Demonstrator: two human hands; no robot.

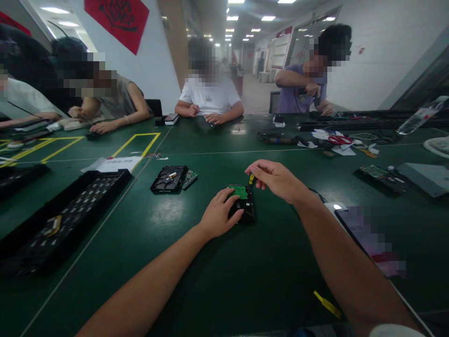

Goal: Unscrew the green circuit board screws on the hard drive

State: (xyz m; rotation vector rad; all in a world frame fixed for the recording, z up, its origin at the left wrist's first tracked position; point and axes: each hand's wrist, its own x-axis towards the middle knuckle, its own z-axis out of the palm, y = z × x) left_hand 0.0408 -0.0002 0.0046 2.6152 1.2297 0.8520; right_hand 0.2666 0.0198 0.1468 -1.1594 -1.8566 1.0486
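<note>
A black hard drive (247, 213) with a green circuit board (240, 191) on its upper face lies on the green table. My left hand (220, 213) rests over its left side, fingers spread across the board and casing. Pinched in my right hand (271, 178) is a small yellow and black screwdriver (251, 179), held upright with its lower end at the drive's upper right edge. The tip itself is too small to make out. To the left sits a black drive casing (169, 179) with a small part on top, and a loose circuit board (190, 179) leans beside it.
A long black tray (66, 215) of small parts stands at left. At right are a phone (368, 238), another drive with a board (382, 178), a grey metal box (423, 178), and red scissors (339, 140). Several people work across the green table (196, 281).
</note>
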